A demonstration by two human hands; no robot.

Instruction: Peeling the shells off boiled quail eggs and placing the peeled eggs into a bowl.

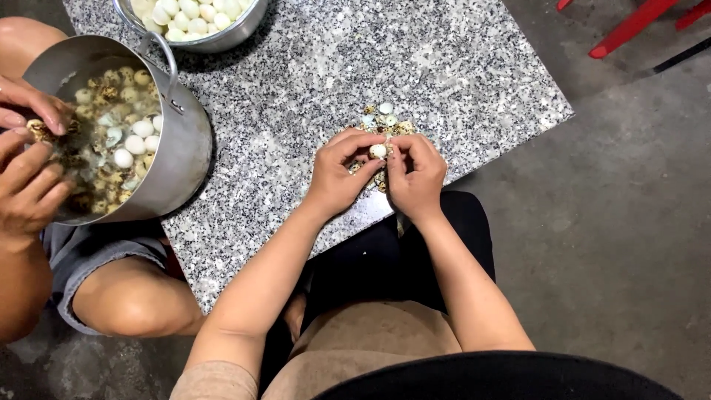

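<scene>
Speckled granite slab [311, 67] carries a shell pile [385, 122] just beyond the small pale egg [378, 150] pinched between left hand [337, 174] and right hand [416, 178] fingertips.

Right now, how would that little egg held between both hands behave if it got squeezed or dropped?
The small egg looks round and smooth, so it would probably roll on the granite slab. Shell bits beside it suggest it cracks easily; both hands hold it with fingertips only.

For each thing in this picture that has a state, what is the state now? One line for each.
Left hand: fingers pinching the small egg.
Right hand: fingers pinching the same egg.
Small egg: held over the slab, white, mostly peeled.
Shell pile: loose bits on the granite slab.
Metal pot: tilted, holding eggs and shells.
Metal bowl: full of peeled eggs.
</scene>
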